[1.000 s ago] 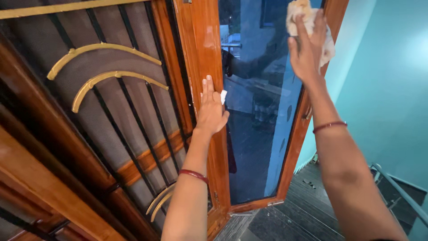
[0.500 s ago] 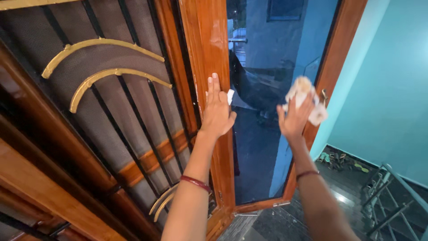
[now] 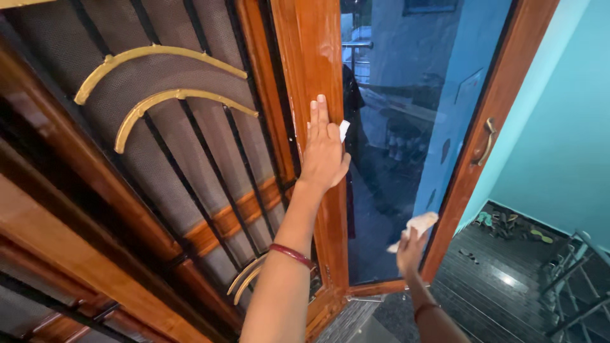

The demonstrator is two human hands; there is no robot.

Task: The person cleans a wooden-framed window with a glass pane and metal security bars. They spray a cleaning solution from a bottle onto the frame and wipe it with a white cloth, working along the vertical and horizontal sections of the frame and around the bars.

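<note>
**Cloth low on the glass, flat palm on the wooden frame**

A small white label (image 3: 344,129) sits on the dark glass just beside the frame, a slanted rectangle peeking out past the left hand's fingers.

The cloth (image 3: 416,227) is a pale, cream-white rag, crumpled and soft-looking, held against the lower part of the glass pane (image 3: 406,127) near the right-hand frame edge. The right hand (image 3: 410,251) has its grip closed on the cloth, fingers pinching it from below.

The left hand (image 3: 324,149) lies flat on the wooden door frame (image 3: 314,63), grip spread with fingers straight and together, pointing upward; it holds nothing. A red bangle (image 3: 291,254) circles that wrist, and another shows at the right wrist.

The frame is glossy, orange-brown varnished wood. The pane is dark, bluish and reflective. A brass-coloured handle (image 3: 486,141) is fixed to the right stile. To the left stands a mesh grille (image 3: 165,159) with black bars and curved gold strips. A teal wall (image 3: 565,127) and dark tiled stairs (image 3: 495,279) lie to the right.
</note>
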